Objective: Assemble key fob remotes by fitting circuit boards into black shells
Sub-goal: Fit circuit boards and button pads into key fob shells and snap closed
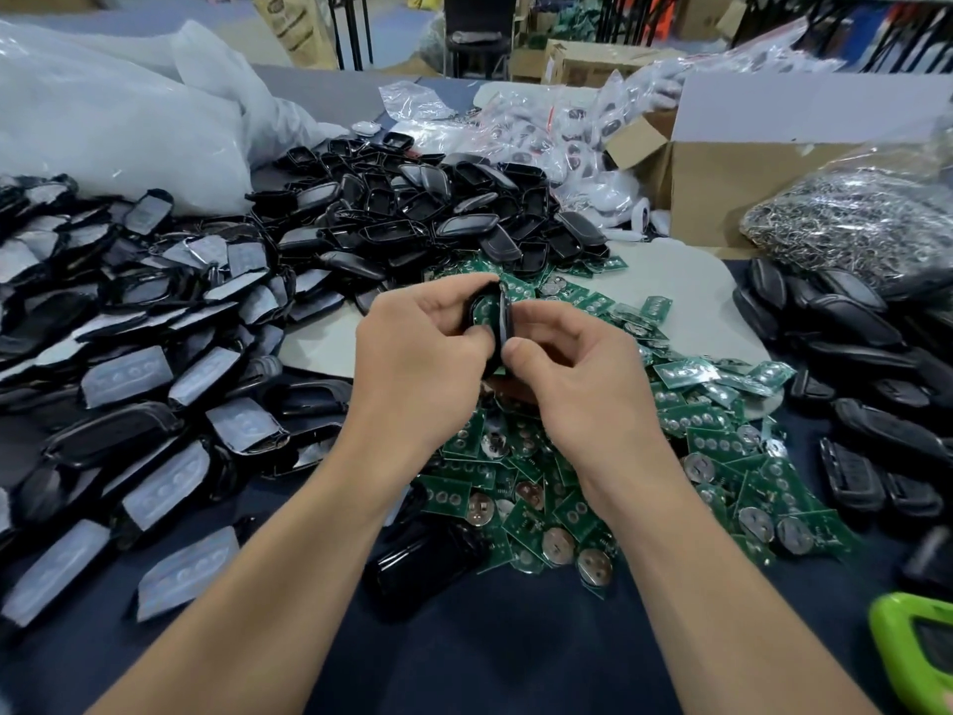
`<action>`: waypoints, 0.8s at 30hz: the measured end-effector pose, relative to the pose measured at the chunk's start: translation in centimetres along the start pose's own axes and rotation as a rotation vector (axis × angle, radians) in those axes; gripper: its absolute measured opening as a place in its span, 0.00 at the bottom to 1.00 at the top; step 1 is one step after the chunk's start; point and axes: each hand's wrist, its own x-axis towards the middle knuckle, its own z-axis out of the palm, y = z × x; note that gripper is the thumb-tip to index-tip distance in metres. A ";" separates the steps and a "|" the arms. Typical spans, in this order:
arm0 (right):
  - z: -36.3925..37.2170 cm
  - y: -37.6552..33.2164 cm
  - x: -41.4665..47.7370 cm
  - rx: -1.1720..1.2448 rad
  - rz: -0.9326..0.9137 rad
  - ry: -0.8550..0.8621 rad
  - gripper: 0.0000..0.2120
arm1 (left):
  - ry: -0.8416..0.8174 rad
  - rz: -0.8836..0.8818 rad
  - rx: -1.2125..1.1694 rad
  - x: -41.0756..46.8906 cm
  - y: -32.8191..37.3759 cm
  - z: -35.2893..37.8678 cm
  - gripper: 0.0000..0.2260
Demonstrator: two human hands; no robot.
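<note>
Pinching the small glossy black plastic shell (503, 319) by its rims above the middle heap of loose boards (567, 482), left hand (423, 348) and right hand (562, 363) grip what seems a light, stiff, slippery piece, its thin green circuit board (482, 309) probably fragile.

black shell (490, 322) held upright, green circuit board (485, 309) inside.

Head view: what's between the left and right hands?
A black shell with a green circuit board showing inside it, pinched by the left hand and the right hand. Seen in the head view.
</note>
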 end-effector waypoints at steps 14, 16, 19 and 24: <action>-0.3 0.0 0.1 -0.179 -0.148 0.095 0.14 | -0.120 -0.180 -0.345 0.1 -0.3 0.7 0.22; -0.5 0.1 0.2 -0.181 -0.150 0.104 0.15 | -0.205 -0.190 -0.406 0.1 -0.3 0.6 0.23; -0.7 0.3 0.4 -0.164 -0.153 0.090 0.14 | -0.263 -0.175 -0.412 0.2 -0.4 0.3 0.23; -1.0 0.6 0.6 -0.123 -0.130 0.051 0.14 | -0.273 -0.151 -0.355 0.5 -0.7 -0.5 0.23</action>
